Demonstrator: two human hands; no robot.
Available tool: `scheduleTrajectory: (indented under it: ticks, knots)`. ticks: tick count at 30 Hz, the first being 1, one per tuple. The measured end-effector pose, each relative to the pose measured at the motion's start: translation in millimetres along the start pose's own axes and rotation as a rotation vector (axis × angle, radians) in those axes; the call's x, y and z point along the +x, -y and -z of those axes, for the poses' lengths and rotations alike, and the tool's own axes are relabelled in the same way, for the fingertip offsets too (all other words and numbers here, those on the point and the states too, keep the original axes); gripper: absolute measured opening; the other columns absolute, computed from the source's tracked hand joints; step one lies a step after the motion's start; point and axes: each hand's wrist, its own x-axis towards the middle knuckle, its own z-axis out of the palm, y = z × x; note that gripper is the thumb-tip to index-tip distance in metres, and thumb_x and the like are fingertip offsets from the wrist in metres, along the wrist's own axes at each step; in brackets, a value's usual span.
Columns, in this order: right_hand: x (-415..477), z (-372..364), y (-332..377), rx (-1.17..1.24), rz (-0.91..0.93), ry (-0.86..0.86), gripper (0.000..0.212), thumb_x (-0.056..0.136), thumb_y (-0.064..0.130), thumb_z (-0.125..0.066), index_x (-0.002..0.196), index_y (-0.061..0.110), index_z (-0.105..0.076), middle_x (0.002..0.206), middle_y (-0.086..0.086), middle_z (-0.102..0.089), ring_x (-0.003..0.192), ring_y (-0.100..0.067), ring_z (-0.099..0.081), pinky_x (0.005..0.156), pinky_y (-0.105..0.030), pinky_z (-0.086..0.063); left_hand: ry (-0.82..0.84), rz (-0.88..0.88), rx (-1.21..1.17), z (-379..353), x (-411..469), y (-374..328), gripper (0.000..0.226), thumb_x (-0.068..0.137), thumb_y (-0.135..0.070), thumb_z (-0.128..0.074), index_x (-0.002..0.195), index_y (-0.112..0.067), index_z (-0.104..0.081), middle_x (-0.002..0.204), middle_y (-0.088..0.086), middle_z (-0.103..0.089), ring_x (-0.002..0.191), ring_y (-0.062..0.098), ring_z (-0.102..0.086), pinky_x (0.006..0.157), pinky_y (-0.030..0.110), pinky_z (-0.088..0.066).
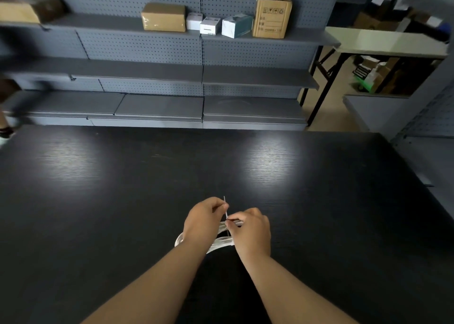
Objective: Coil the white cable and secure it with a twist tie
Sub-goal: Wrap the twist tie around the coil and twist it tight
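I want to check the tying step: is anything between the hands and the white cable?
Nothing visible does. The left hand and the right hand both pinch the twist tie right at the coiled white cable.

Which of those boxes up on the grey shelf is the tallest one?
The brown carton at the right end of the row, with symbols printed on its front. It rises above the flat brown box and the small white boxes.
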Motion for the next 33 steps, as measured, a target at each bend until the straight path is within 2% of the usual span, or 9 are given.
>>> scheduleTrajectory:
  ticks: [6,13,21,25,29,33]
  knots:
    - [1,-1,2,0.049,-0.054,0.019,0.01,0.086,0.037,-0.063,0.092,0.032,-0.069,0.109,0.01,-0.053,0.105,-0.01,-0.043,0.074,-0.021,-0.035,-0.053,0.021,-0.04,-2,-4,1,0.018,0.09,-0.025,-0.056,0.075,-0.03,-0.064,0.074,-0.01,-0.065,0.071,0.009,-0.059,0.07,0.032,-0.047]
    - [-4,-3,-1,0.02,0.012,-0.004,0.01,0.087,0.036,-0.062,0.094,0.032,-0.068,0.109,0.011,-0.052,0.107,-0.009,-0.044,0.076,-0.017,-0.035,-0.132,0.071,-0.124,0,1,-3,0.023,0.089,-0.022,-0.056,0.069,-0.03,-0.063,0.073,-0.006,-0.066,0.078,0.02,-0.064,0.073,0.037,-0.05]
    - [-6,-7,-3,0.03,0.03,-0.058,0.008,0.086,0.035,-0.063,0.091,0.031,-0.068,0.105,0.012,-0.053,0.099,-0.005,-0.042,0.073,-0.014,-0.035,-0.132,0.019,-0.14,6,9,-8,0.027,0.09,-0.02,-0.056,0.067,-0.033,-0.061,0.072,-0.011,-0.065,0.077,0.01,-0.061,0.068,0.026,-0.046]
    - [-7,-8,-2,0.011,0.048,-0.077,0.011,0.087,0.035,-0.062,0.096,0.03,-0.068,0.107,0.012,-0.054,0.103,-0.007,-0.044,0.073,-0.015,-0.035,-0.116,-0.025,-0.088,7,12,-12,0.026,0.09,-0.021,-0.056,0.067,-0.034,-0.059,0.072,-0.009,-0.065,0.073,0.013,-0.06,0.066,0.028,-0.045]
    - [-6,-4,-5,-0.038,0.168,-0.065,0.019,0.09,0.035,-0.058,0.107,0.03,-0.064,0.112,0.01,-0.055,0.107,-0.01,-0.044,0.08,-0.018,-0.038,-0.104,-0.069,-0.032,5,11,-10,0.019,0.09,-0.024,-0.056,0.074,-0.032,-0.061,0.074,-0.008,-0.064,0.072,0.012,-0.058,0.066,0.03,-0.045]
    - [-3,5,-15,-0.101,0.379,-0.027,0.029,0.091,0.034,-0.056,0.119,0.027,-0.061,0.116,0.009,-0.058,0.112,-0.012,-0.046,0.087,-0.023,-0.041,-0.116,-0.131,0.004,5,10,-10,0.012,0.091,-0.023,-0.055,0.085,-0.025,-0.065,0.081,-0.009,-0.064,0.077,0.01,-0.058,0.069,0.029,-0.047]
